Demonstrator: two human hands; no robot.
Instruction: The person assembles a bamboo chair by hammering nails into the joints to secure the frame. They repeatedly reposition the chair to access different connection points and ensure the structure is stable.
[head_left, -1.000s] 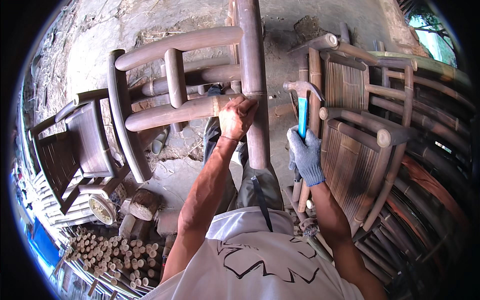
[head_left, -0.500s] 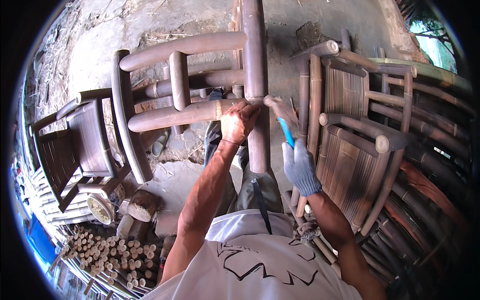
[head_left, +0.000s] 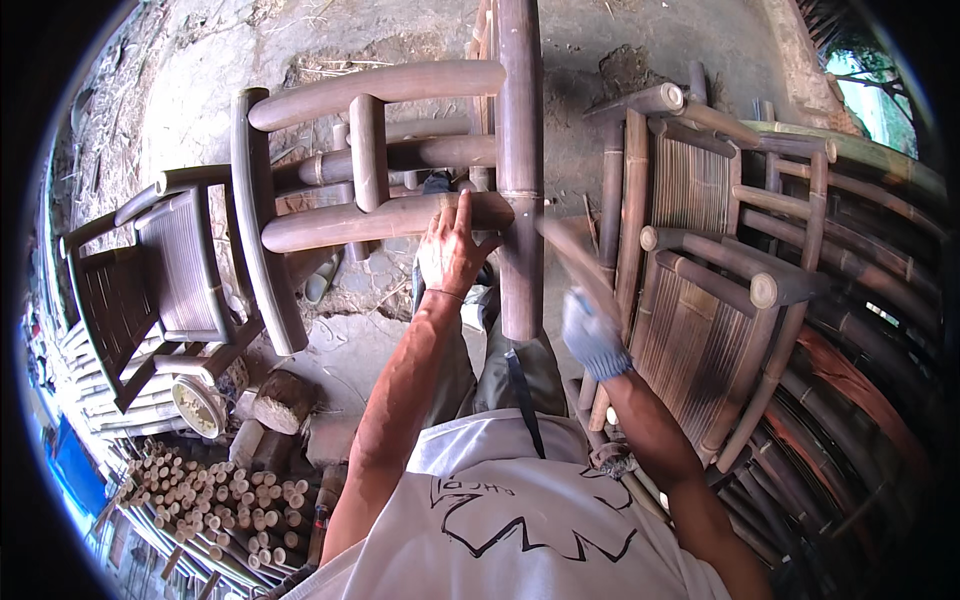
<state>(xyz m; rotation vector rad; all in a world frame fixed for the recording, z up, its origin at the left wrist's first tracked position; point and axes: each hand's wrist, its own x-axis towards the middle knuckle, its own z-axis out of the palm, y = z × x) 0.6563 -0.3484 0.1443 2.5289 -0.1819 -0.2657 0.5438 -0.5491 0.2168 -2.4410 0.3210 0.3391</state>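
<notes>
the bare left hand [head_left: 452, 252] reaches far ahead, arm nearly straight, fingers extended and pressed flat. the gloved right hand [head_left: 592, 335] is blurred, fist clenched, forearm angling up from the lower right.

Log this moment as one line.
left hand: on crossbar | right hand: gloved, swinging hammer, blurred | post: upright

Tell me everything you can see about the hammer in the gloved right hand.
The hammer is motion-blurred, so only a brownish streak shows; its head and handle cannot be told apart. It slants from the gloved right hand up and left toward the joint where the horizontal rail meets the upright post of the dark bamboo chair frame. The blue-grey glove closes round its lower end. Whether its top end touches the post cannot be told. The bare left hand rests on the rail just beside that joint.
</notes>
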